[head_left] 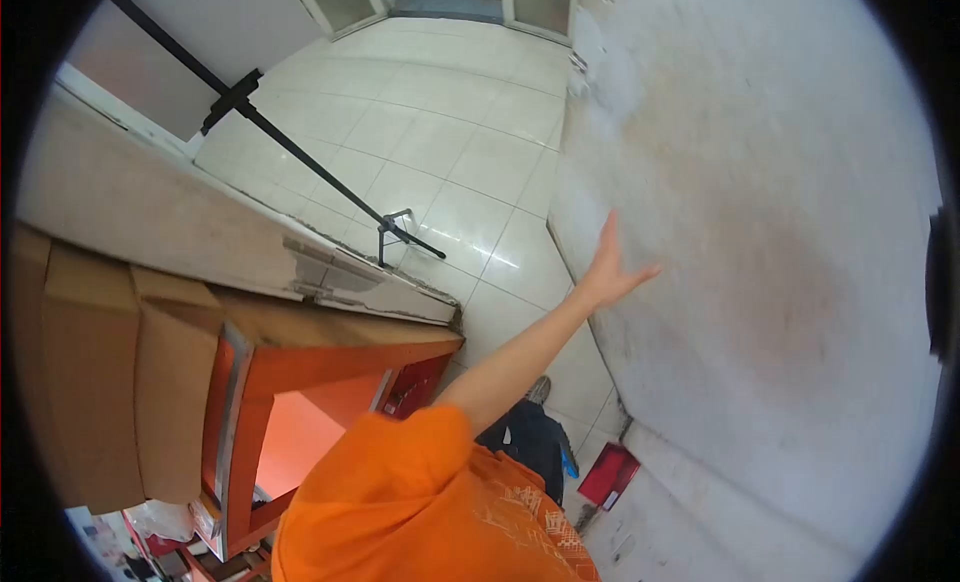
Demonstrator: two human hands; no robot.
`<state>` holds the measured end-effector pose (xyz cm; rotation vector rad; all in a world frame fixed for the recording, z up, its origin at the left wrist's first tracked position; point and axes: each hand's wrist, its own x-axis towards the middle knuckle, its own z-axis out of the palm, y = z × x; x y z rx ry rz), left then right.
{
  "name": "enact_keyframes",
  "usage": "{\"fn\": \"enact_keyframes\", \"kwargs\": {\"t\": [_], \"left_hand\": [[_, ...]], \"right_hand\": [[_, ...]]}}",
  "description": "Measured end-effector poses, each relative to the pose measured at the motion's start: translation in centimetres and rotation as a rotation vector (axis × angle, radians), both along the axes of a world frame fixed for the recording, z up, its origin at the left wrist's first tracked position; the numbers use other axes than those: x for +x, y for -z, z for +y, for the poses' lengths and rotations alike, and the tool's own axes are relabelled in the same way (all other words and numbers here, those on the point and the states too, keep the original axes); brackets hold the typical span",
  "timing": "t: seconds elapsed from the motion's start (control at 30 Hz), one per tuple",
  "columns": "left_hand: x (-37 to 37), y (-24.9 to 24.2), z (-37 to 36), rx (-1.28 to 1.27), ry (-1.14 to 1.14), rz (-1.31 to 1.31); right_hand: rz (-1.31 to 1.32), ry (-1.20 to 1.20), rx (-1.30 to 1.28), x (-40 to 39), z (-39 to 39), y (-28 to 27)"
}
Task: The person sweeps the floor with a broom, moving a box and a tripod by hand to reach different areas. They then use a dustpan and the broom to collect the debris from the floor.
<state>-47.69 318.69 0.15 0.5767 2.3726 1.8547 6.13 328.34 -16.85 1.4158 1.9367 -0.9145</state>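
Observation:
My left hand (608,277) is stretched out in front of the stained white wall (760,282), with thumb and fingers spread and nothing held. Whether the fingertips touch the wall cannot be made out. The bare forearm comes out of an orange short sleeve (375,472). My right hand is out of the frame. Below the arm, dark trousers (537,447) and part of a shoe show above the tiled floor (480,182).
A black pole stand (320,172) stands at upper left. Cardboard (95,372) and an orange-framed cabinet (250,422) are at lower left, beside a low wall with a broken edge (340,277). A red box (608,476) lies near the feet. Door panels (540,7) show at the top.

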Motion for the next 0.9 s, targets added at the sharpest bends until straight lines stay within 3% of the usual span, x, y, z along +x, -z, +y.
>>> {"fn": "enact_keyframes", "kwargs": {"t": [0.07,0.17,0.3,0.43,0.5,0.53,0.6,0.63,0.7,0.8,0.87,0.9], "left_hand": [[-7.8,-4.0,4.1,0.1,-0.078,0.047],[-14.7,-5.3,6.1,0.055,-0.044,0.118],[-17.8,-4.6,7.0,0.191,0.078,-0.038],[-23.5,-0.6,9.8,0.188,0.318,0.179],[-28.7,-2.7,8.8,0.15,0.682,-0.027],[-31.5,-2.5,8.6,0.15,0.66,-0.025],[-36.8,-2.4,8.4,0.184,0.947,0.095],[-39.9,-2.4,8.0,0.18,0.934,0.1],[-46.4,-3.6,5.3,0.047,1.051,-0.114],[-57.8,-0.6,-0.3,0.089,0.877,-0.153],[-66.7,4.0,-6.9,0.097,0.644,-0.257],[-71.3,5.9,-11.5,-0.162,0.478,-0.149]], "right_hand": [[0.069,-0.047,0.031,-8.9,3.8,0.3],[0.161,-0.113,0.063,-22.6,8.4,0.4],[0.224,-0.205,0.059,-40.8,10.9,1.9],[0.206,-0.319,0.04,-56.3,10.0,3.0],[0.182,-0.35,0.018,-62.6,8.8,3.4],[0.17,-0.372,0.013,-65.6,8.4,3.5],[0.152,-0.406,0.009,-71.4,7.4,3.0],[0.146,-0.419,0.004,-74.4,6.8,2.7],[0.143,-0.429,0.001,-80.2,5.2,2.3],[0.137,-0.478,0.008,-89.9,3.1,1.3],[0.124,-0.541,0.018,-96.9,2.0,0.8],[0.117,-0.583,0.032,-100.8,1.4,0.6]]}}
